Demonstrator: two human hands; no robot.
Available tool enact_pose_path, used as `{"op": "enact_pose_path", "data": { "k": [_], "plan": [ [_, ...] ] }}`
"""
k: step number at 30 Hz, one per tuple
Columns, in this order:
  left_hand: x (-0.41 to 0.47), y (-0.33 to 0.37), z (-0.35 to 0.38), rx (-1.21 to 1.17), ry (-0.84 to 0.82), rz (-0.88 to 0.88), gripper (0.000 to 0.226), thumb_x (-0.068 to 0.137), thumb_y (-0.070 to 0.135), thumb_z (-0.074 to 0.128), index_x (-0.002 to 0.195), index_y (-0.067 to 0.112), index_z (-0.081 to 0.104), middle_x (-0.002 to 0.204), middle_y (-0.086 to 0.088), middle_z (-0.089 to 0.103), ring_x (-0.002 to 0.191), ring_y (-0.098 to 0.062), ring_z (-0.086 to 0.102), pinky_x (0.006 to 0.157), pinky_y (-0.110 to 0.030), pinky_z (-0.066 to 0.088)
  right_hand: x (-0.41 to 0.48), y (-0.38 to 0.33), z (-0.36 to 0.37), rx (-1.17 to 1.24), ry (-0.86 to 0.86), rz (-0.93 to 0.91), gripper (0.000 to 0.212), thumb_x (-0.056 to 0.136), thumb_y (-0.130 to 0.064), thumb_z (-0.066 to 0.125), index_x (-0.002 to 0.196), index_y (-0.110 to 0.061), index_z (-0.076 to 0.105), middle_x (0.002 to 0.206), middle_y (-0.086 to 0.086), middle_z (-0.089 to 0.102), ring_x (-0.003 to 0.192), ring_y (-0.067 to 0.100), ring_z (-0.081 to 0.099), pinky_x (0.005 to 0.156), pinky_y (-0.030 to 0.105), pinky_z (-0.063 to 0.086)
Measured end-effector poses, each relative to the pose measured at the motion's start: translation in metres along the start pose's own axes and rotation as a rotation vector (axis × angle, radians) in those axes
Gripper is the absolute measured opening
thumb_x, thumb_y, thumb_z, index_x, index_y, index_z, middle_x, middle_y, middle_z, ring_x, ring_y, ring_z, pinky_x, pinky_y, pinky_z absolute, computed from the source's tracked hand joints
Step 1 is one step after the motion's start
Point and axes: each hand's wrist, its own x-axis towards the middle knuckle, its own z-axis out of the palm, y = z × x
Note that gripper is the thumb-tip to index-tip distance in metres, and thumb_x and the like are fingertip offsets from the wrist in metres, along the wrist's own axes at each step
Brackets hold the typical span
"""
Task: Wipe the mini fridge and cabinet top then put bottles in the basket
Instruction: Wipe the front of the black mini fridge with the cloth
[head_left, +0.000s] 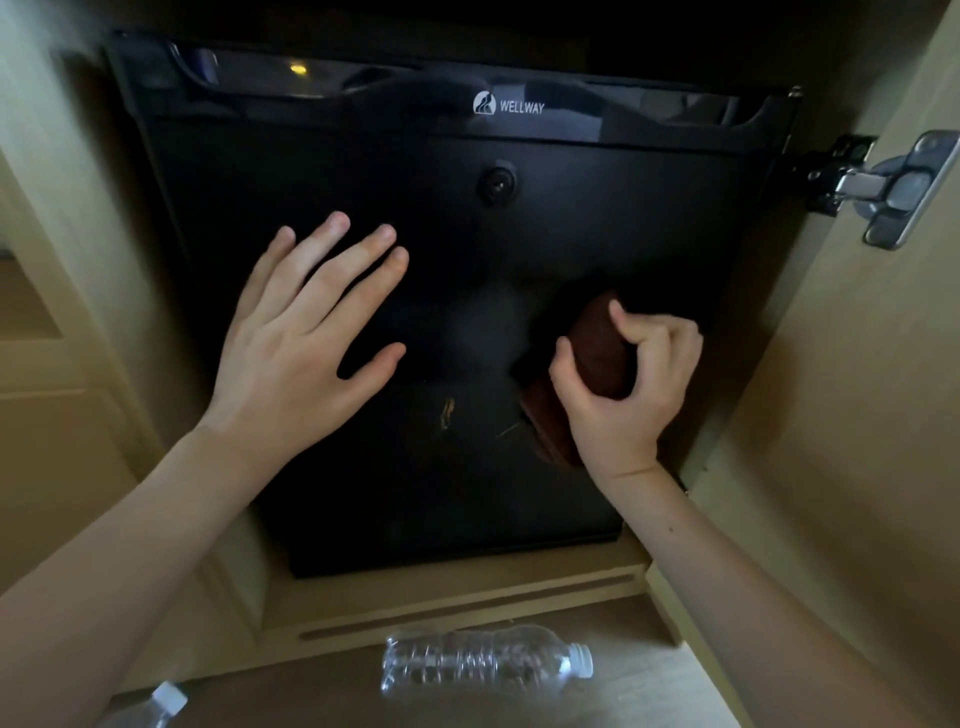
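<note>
1. Right hand (623, 384) clutches a bunched brown cloth (597, 353) against the mini fridge (467, 234) door, right of centre. Left hand (306, 332) lies flat on the door's left, fingers spread.
2. Risk: the cloth is wadded small (little contact), so streaks or missed patches are likely. The bare palm may leave prints.
3. Bottle (483, 660) lies on its side below and could roll if nudged. No basket in view.
4. Readable: WELLWAY logo (509, 105) at the door top.

A bottle (485, 660) lies before the mini fridge (447, 218), another bottle (156, 709) to its left.
</note>
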Motion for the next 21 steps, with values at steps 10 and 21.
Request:
{"op": "enact_pose_path", "data": {
  "k": [10,21],
  "plan": [
    [-0.004,0.001,0.0,-0.004,0.001,-0.017,0.056,0.096,0.034,0.061,0.146,0.014,0.047,0.153,-0.002,0.042,0.147,-0.025,0.03,0.121,-0.05,0.023,-0.082,0.015,-0.011,-0.021,-0.277,-0.103,0.039,0.076,-0.033,0.081,0.103,-0.017,0.059,0.094,0.01,0.058,0.088,0.024,0.052,0.081,0.021,0.04],
    [-0.006,-0.001,0.001,0.001,0.003,-0.008,0.058,0.095,0.034,0.062,0.147,0.015,0.045,0.154,-0.001,0.04,0.148,-0.023,0.027,0.121,-0.049,0.021,-0.008,-0.038,0.014,0.142,-0.039,0.069,0.036,0.079,-0.026,0.081,0.099,0.001,0.068,0.102,0.002,0.047,0.089,0.031,0.056,0.073,0.043,0.053]
  ]
}}
